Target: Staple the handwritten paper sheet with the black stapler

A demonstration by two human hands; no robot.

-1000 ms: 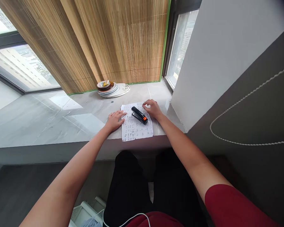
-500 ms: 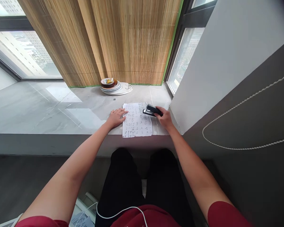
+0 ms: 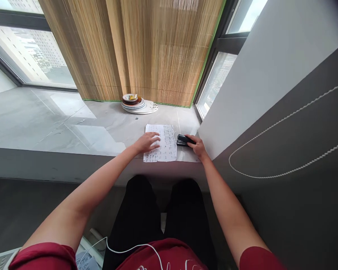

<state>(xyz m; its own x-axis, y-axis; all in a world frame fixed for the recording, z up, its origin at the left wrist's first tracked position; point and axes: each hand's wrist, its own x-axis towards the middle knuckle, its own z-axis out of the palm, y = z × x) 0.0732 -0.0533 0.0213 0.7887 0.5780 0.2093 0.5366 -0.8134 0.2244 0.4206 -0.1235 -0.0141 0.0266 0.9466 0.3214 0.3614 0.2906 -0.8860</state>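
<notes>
A sheet of white paper (image 3: 166,148) covered in handwriting lies on the window sill, its near edge reaching the sill's front. My left hand (image 3: 148,142) is over the left part of the sheet with fingers apart; whether the fingertips press on it I cannot tell. Just right of the paper, my right hand (image 3: 196,145) grips a black stapler (image 3: 183,140) by its right end. The stapler's jaws point left, by the sheet's right edge.
A stack of plates (image 3: 133,105) stands at the back of the sill (image 3: 107,127) below a bamboo blind (image 3: 146,52). To the right are a wall and a hanging bead chain (image 3: 259,176). A white cable (image 3: 129,249) crosses my lap.
My right hand has drawn the stapler off the paper to its right side and lower. My left hand has moved right, from the paper's left edge onto the sheet. The view has tilted slightly.
</notes>
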